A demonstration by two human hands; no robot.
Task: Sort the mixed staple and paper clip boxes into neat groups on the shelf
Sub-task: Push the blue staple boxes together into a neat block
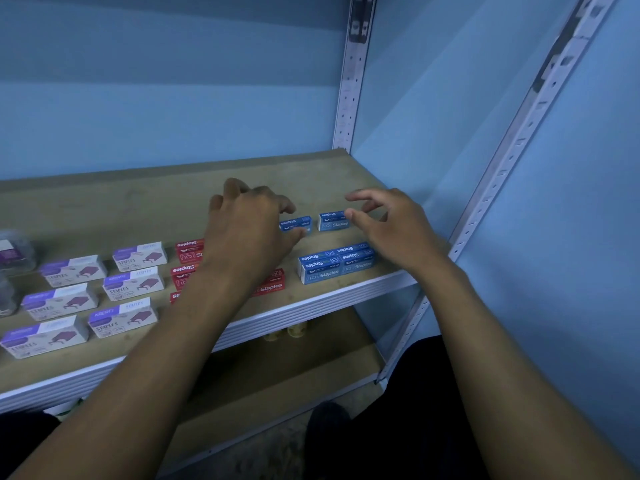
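- On the shelf [138, 206], toward its right end, two loose blue staple boxes [333, 221] sat apart from each other, behind a tidy blue block [335, 263] near the front edge.
- Left hand [247, 230] reached over the left loose box [296, 224], fingers curled, thumb touching its near face; a firm pinch could not be confirmed.
- Right hand [384, 230] hovered at the right loose box, thumb and forefinger spread, thumb tip just at its right end, nothing gripped yet.
- Boxes looked small, stiff cardboard, probably dense for their size but light enough for one hand; smooth printed faces likely a bit slippery.
- Best hold judged to be a pinch across the long sides, or sliding them along the board.
- Red staple boxes [268, 284] lay partly under the left forearm; a low sweep could knock them.
- Purple-and-white staple boxes [133, 284] stood in rows further left, well apart from the blue ones.
- Clear containers [14, 252] at the far left, contents unclear.
- Slotted upright post [348, 81] at the right back corner limited room beyond the blue block.
- Lower shelf [277, 368] held small objects, too dim to name.
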